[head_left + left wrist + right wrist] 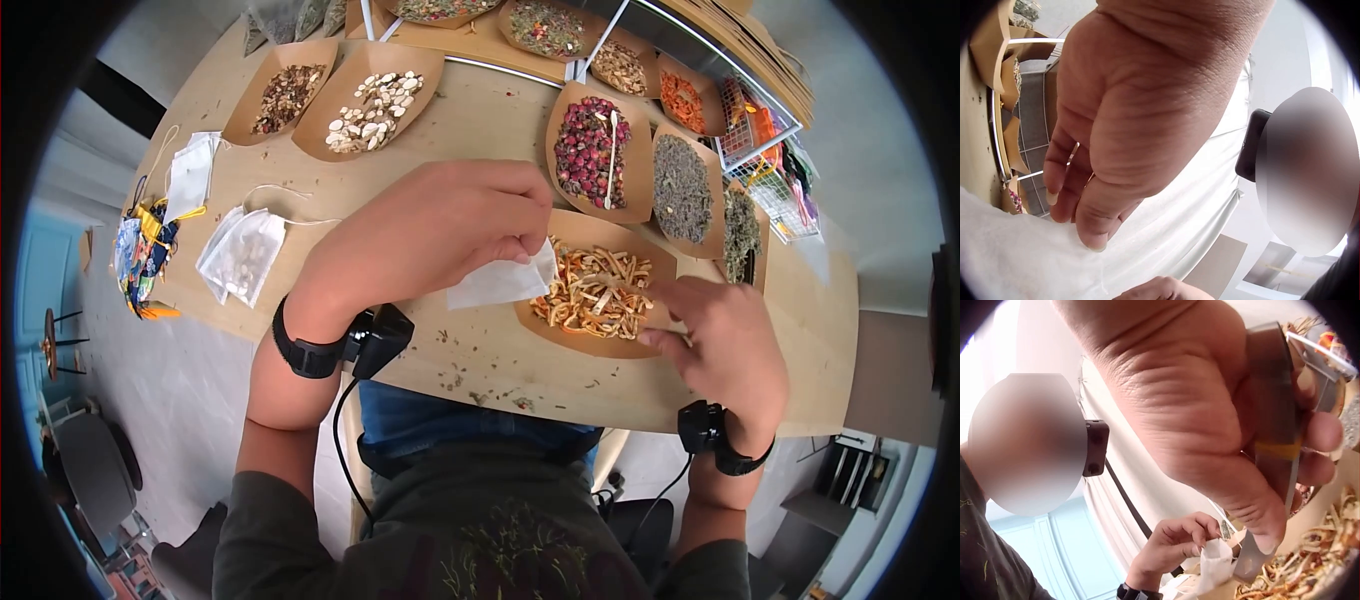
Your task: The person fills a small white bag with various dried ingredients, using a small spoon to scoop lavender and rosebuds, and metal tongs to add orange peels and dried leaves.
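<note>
My left hand [430, 230] pinches the top edge of a small white drawstring-type pouch [495, 285] between thumb and fingers. The pouch hangs over the left rim of a brown paper tray [600, 346] heaped with dried orange-brown strips [600, 300]. Over the tray's right side, my right hand [725, 335] grips a shiny flat metal tool [1269, 394], its fingers wrapped round the upper part. The tool's lower end lies beside the pouch [1215, 557] in the right wrist view; I cannot tell its exact kind.
A filled pouch [242, 255] and flat white pouches [193, 175] lie at left. Behind are trays of white slices [375, 110], red buds with a white spoon [612, 150] and grey-green herbs [683, 190]. A wire basket [770, 150] stands at right. Crumbs [480, 398] dot the table's front.
</note>
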A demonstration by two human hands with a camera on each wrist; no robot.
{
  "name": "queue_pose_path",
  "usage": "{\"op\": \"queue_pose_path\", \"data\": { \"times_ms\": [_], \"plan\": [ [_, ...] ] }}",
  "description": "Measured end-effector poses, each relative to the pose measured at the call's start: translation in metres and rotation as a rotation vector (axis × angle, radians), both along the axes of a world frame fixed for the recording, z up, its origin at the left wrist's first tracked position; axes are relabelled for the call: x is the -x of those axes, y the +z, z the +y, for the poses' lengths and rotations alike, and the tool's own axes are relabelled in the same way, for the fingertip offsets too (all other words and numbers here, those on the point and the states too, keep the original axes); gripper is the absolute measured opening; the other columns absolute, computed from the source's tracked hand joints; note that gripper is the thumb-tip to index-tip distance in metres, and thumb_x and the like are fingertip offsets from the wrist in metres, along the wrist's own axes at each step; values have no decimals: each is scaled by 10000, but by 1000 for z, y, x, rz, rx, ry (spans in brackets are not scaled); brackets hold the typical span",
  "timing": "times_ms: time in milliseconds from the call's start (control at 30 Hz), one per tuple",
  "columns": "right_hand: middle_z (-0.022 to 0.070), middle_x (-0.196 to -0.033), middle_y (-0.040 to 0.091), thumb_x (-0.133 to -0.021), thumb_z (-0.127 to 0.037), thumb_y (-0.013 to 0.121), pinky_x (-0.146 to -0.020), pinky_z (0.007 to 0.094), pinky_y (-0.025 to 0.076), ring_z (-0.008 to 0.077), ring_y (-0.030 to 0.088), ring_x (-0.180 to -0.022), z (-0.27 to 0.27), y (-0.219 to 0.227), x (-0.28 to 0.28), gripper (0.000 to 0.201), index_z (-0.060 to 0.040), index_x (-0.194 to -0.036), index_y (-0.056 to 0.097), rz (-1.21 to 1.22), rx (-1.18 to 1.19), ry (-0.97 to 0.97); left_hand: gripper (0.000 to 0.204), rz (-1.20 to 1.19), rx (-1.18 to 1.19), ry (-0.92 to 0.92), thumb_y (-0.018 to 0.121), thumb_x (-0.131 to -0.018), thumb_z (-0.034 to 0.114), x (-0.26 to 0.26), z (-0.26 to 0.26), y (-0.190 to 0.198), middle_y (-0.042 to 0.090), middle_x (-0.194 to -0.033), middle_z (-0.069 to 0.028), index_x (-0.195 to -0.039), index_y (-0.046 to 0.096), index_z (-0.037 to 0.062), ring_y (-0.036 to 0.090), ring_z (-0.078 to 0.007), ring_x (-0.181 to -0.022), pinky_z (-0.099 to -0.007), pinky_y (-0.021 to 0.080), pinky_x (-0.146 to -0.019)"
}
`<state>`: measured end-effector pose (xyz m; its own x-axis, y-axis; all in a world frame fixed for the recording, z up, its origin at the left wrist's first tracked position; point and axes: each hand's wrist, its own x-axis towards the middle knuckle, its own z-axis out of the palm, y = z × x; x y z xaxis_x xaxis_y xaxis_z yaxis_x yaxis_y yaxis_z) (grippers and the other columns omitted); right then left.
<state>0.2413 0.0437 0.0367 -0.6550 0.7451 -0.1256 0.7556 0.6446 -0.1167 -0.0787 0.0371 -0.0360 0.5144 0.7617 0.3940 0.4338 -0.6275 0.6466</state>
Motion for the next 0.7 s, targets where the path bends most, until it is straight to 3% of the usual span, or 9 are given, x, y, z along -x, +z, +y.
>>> {"op": "queue_pose_path", "data": {
  "times_ms": [67, 300, 367, 700],
  "plan": [
    [135, -884, 733, -840, -194, 871, -746, 522, 548, 394, 740, -860, -4, -6, -5, 271, -57, -1030, 734, -23, 60, 76, 133, 14, 13, -3, 788, -912, -4, 0, 0, 0, 703, -1109, -65, -978, 675, 22, 701, -289, -933, -381, 565, -800],
    [133, -880, 740, -831, -194, 877, -756, 516, 561, 387, 743, -841, -3, -24, -3, 276, -63, -1039, 750, -61, -39, 44, 135, 7, 6, -11, 795, -915, 2, -2, 2, 1, 709, -1110, -74, -988, 683, 18, 708, -296, -945, -382, 572, -811],
    [140, -883, 750, -838, -197, 869, -767, 517, 567, 392, 747, -847, 1, -26, 0, 260, -59, -1026, 753, 69, -121, -10, 133, 9, 6, -10, 794, -917, 2, -2, 2, 1, 710, -1110, -75, -988, 683, 18, 711, -297, -948, -381, 573, -814],
    [166, -926, 774, -860, -208, 847, -793, 528, 570, 412, 746, -874, 10, -21, -2, 260, -62, -1067, 791, -41, -6, -79, 131, 6, 4, -10, 795, -922, 0, -2, 1, 0, 716, -1118, -69, -988, 684, 21, 714, -293, -947, -378, 574, -810]
  ]
}}
